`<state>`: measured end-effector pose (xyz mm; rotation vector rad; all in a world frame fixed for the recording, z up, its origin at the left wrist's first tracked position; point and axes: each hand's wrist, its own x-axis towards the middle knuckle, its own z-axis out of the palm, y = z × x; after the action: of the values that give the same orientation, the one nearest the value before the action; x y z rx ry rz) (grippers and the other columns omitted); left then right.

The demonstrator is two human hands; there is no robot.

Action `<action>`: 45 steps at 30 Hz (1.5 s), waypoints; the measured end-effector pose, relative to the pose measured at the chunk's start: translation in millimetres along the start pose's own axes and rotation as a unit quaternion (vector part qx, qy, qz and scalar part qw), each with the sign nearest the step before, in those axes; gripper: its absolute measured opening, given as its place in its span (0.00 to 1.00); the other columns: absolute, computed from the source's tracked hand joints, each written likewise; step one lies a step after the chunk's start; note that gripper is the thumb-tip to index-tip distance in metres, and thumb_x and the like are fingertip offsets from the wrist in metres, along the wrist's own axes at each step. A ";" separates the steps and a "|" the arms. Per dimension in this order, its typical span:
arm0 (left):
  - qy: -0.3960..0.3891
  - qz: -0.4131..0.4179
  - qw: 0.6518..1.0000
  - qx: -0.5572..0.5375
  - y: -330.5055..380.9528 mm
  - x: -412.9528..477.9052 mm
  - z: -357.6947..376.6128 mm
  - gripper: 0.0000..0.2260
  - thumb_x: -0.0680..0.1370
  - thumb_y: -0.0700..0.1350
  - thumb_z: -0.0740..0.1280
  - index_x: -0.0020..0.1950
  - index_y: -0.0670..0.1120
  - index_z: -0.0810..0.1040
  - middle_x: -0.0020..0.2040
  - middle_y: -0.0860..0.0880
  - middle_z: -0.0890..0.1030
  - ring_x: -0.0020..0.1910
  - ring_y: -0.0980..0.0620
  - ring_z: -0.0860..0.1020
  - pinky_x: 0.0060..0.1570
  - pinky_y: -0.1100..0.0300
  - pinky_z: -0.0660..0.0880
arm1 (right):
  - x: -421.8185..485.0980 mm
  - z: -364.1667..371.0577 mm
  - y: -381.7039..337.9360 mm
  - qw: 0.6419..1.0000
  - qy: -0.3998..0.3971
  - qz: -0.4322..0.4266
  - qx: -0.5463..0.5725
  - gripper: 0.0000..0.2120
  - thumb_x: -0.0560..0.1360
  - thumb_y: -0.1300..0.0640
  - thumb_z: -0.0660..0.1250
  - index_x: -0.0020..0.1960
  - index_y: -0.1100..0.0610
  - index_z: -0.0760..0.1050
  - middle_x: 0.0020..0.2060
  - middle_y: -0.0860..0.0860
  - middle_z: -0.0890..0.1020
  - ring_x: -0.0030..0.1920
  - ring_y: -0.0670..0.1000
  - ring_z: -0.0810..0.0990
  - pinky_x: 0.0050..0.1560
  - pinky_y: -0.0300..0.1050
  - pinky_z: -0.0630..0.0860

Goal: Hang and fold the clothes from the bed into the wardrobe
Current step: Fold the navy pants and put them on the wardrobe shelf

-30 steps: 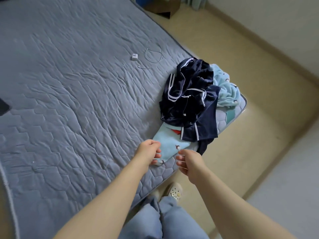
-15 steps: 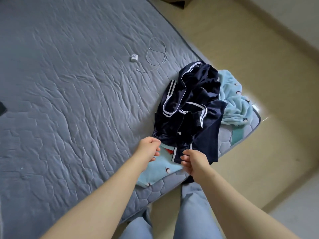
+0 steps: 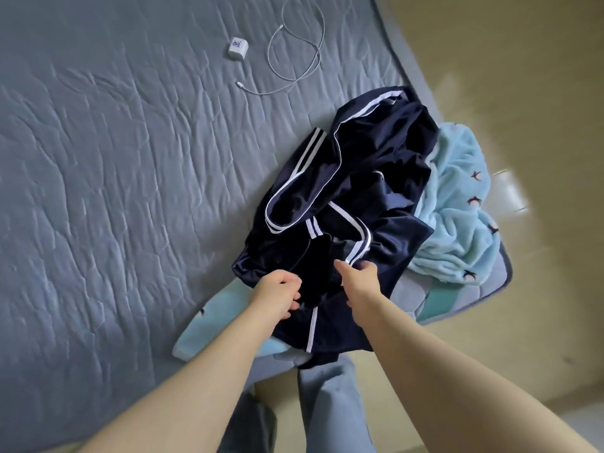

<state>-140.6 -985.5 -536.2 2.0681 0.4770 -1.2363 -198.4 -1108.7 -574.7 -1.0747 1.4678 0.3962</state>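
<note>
A navy garment [image 3: 376,178] with white stripes lies crumpled on the bed [image 3: 114,191], close to its near right corner. It sits on top of a light blue fleece garment [image 3: 457,223] that spills toward that corner and shows again at the near edge. The left hand [image 3: 277,294] has its fingers curled into the navy cloth at its near left side. The right hand [image 3: 361,281] pinches a white-striped hem just beside it. A white charger [image 3: 237,50] and its looped cable [image 3: 261,93] lie near the far edge.
</note>
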 end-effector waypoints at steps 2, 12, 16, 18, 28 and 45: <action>0.003 0.002 1.000 0.006 1.9 11.0 3.8 0.07 0.77 0.44 0.61 0.42 0.50 0.76 0.38 0.50 0.78 0.34 0.53 0.76 0.34 0.62 0.72 | 15.1 2.4 -4.2 1.000 -0.002 0.003 -0.011 0.25 0.73 0.51 0.66 0.65 0.57 0.64 0.54 0.55 0.76 0.46 0.53 0.73 0.38 0.43 0.68; 0.023 0.089 0.993 0.076 3.2 -2.7 -24.0 0.16 0.75 0.35 0.55 0.43 0.56 0.74 0.41 0.52 0.78 0.36 0.54 0.77 0.33 0.63 0.71 | -38.5 16.6 -40.0 0.995 -0.055 -0.076 0.029 0.05 0.71 0.64 0.59 0.44 0.56 0.66 0.38 0.54 0.68 0.40 0.53 0.67 0.41 0.46 0.66; 0.052 0.205 0.963 0.167 11.4 -31.8 -58.9 0.20 0.73 0.35 0.62 0.62 0.52 0.73 0.59 0.48 0.73 0.56 0.48 0.74 0.55 0.57 0.71 | -99.2 32.3 -67.9 0.984 -0.092 -0.145 0.035 0.08 0.71 0.66 0.61 0.39 0.57 0.63 0.34 0.54 0.66 0.37 0.53 0.66 0.39 0.47 0.65; 0.058 0.259 0.940 0.216 14.9 -52.0 -85.3 0.27 0.70 0.42 0.69 0.68 0.50 0.68 0.65 0.48 0.70 0.64 0.46 0.69 0.63 0.53 0.68 | -139.0 43.8 -77.2 0.977 -0.100 -0.185 0.045 0.11 0.71 0.67 0.62 0.36 0.56 0.62 0.32 0.54 0.66 0.33 0.52 0.65 0.35 0.45 0.64; 0.224 0.384 0.865 0.234 21.8 -147.9 -219.1 0.05 0.74 0.46 0.60 0.40 0.52 0.74 0.43 0.47 0.76 0.48 0.41 0.76 0.41 0.53 0.71 | -311.9 104.9 -104.3 0.919 -0.171 -0.342 0.098 0.10 0.71 0.68 0.61 0.34 0.57 0.65 0.32 0.56 0.72 0.36 0.55 0.72 0.37 0.47 0.71; 0.402 0.599 0.692 0.025 102.5 -356.9 -436.9 0.04 0.79 0.50 0.60 0.46 0.56 0.72 0.39 0.60 0.76 0.39 0.62 0.74 0.38 0.66 0.67 | -523.3 152.0 -201.4 0.785 -0.231 -0.573 0.043 0.09 0.73 0.62 0.60 0.36 0.53 0.75 0.32 0.48 0.76 0.26 0.46 0.68 0.27 0.35 0.67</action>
<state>23.9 -739.2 -45.2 2.1469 -0.5639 0.4690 -22.9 -895.3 -63.6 -1.4538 0.2215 -0.2814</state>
